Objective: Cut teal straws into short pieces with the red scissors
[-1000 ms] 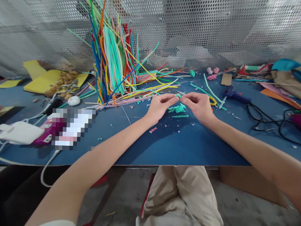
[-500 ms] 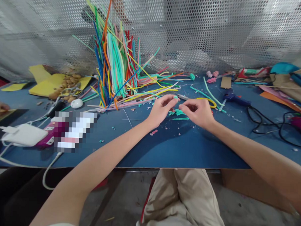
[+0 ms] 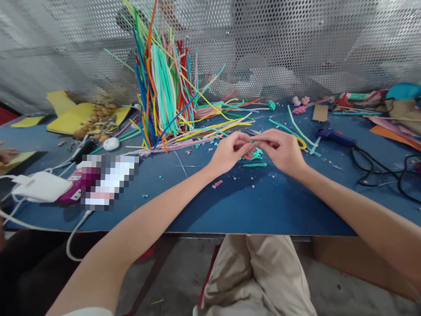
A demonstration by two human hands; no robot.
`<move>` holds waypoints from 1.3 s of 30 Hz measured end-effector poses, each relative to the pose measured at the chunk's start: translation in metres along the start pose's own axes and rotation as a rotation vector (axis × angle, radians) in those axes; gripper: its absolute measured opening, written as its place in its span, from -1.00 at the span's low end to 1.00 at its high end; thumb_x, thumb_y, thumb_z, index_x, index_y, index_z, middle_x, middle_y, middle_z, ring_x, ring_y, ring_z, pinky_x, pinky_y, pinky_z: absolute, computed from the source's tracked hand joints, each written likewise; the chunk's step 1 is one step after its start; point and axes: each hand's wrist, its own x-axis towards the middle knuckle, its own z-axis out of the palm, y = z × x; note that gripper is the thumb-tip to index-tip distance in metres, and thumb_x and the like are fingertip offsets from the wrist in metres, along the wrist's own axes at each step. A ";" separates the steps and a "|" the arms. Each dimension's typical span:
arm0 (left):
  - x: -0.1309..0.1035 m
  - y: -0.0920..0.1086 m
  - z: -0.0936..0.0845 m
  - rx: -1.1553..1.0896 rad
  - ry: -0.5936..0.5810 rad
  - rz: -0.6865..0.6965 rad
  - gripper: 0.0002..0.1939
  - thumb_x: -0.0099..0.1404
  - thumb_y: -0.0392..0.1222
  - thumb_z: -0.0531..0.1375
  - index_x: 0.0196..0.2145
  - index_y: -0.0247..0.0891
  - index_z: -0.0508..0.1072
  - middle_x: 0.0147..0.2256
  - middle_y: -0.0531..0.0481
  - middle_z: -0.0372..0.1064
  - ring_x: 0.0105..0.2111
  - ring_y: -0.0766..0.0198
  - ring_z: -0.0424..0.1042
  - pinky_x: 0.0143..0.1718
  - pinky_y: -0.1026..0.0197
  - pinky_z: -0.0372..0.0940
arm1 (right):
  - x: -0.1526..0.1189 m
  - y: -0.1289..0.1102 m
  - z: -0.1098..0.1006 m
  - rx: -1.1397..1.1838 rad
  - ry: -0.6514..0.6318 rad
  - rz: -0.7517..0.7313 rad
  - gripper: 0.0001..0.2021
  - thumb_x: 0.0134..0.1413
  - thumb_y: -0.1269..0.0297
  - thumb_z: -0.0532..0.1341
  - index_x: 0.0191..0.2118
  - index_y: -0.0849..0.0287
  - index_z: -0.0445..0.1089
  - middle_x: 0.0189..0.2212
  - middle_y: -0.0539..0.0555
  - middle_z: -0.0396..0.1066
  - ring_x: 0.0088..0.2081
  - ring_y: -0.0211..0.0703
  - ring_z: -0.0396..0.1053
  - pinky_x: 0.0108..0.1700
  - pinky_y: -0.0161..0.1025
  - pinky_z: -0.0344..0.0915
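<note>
My left hand [image 3: 227, 153] and my right hand [image 3: 282, 151] meet fingertip to fingertip above the table. Both are closed in a pinch on a small piece of teal pipe cleaner [image 3: 251, 142], mostly hidden by the fingers. Under the hands lie short cut teal pipe cleaner pieces [image 3: 255, 164]. Scissors with yellow handles [image 3: 301, 143] are just behind the right hand, partly covered by it. Pink scraps [image 3: 217, 183] are scattered in front of the left hand.
A tall bundle of coloured pipe cleaners [image 3: 162, 89] stands behind, at left. A blue glue gun [image 3: 336, 136] with a black cord lies right. Left are a phone [image 3: 112, 180], a white charger [image 3: 45, 187] and another person's hand [image 3: 1, 155]. A perforated metal panel [image 3: 270, 40] closes off the back.
My hands have come together, and their fingertips now touch where there was a gap. The view has shifted slightly. At the far left, the other person's hand has moved.
</note>
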 end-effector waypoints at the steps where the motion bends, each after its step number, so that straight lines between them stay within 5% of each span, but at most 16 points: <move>1: 0.000 0.000 0.000 -0.009 0.003 0.007 -0.58 0.33 0.13 0.32 -0.15 -0.25 0.32 -0.33 -0.06 0.54 -0.37 0.26 0.58 -0.27 0.17 0.51 | 0.000 0.000 0.001 0.034 0.010 0.025 -0.76 0.29 0.13 0.26 -0.07 0.04 0.63 -0.15 0.11 0.60 -0.18 -0.07 0.49 -0.21 -0.13 0.37; 7: -0.001 0.000 -0.005 0.034 0.009 0.043 -0.50 0.28 0.15 0.37 -0.15 -0.18 0.20 -0.34 -0.01 0.58 -0.40 0.25 0.60 -0.32 0.21 0.47 | 0.001 0.000 0.004 0.106 0.011 0.113 -0.77 0.17 0.07 0.36 -0.18 0.08 0.63 -0.23 0.09 0.63 -0.30 -0.10 0.49 -0.27 -0.13 0.38; 15: -0.002 -0.001 -0.008 0.188 -0.009 0.039 -0.56 0.28 0.10 0.37 -0.08 -0.24 0.40 -0.33 -0.03 0.61 -0.36 0.23 0.61 -0.25 0.19 0.48 | 0.003 0.001 0.006 0.011 -0.046 0.091 -0.85 0.28 0.18 0.24 -0.24 0.13 0.46 -0.30 0.09 0.55 -0.32 -0.12 0.43 -0.27 -0.13 0.33; 19: 0.002 -0.003 -0.009 0.102 -0.019 -0.042 -0.59 0.28 0.10 0.36 -0.11 -0.29 0.50 -0.28 -0.07 0.62 -0.33 0.24 0.60 -0.18 0.14 0.51 | 0.004 0.006 0.002 -0.044 0.056 0.044 -0.85 0.36 0.18 0.14 -0.18 0.12 0.38 -0.23 0.11 0.50 -0.26 -0.10 0.42 -0.23 -0.13 0.32; 28: 0.000 0.006 -0.008 -0.185 -0.056 -0.298 -0.65 0.27 0.02 0.38 -0.18 -0.33 0.50 -0.15 -0.19 0.60 -0.27 0.26 0.60 -0.21 0.21 0.51 | 0.007 0.008 -0.010 -0.076 -0.122 -0.064 -0.83 0.33 0.17 0.20 -0.23 0.13 0.43 -0.30 0.07 0.49 -0.32 -0.16 0.34 -0.23 -0.14 0.25; 32: -0.001 0.008 -0.006 -0.153 -0.073 -0.306 -0.60 0.26 0.06 0.39 -0.14 -0.32 0.48 -0.07 -0.21 0.58 -0.31 0.27 0.59 -0.36 0.27 0.48 | 0.006 0.007 -0.006 0.009 -0.118 0.021 -0.81 0.30 0.13 0.23 -0.25 0.13 0.47 -0.35 0.05 0.51 -0.37 -0.18 0.35 -0.28 -0.16 0.24; 39: 0.000 0.003 -0.006 -0.176 -0.056 -0.261 -0.56 0.21 0.06 0.42 -0.13 -0.30 0.47 -0.19 -0.12 0.59 -0.35 0.34 0.53 -0.29 0.26 0.47 | 0.004 0.009 0.004 0.182 -0.029 0.162 -0.78 0.20 0.06 0.32 -0.27 0.12 0.52 -0.36 0.07 0.56 -0.35 -0.13 0.45 -0.30 -0.13 0.32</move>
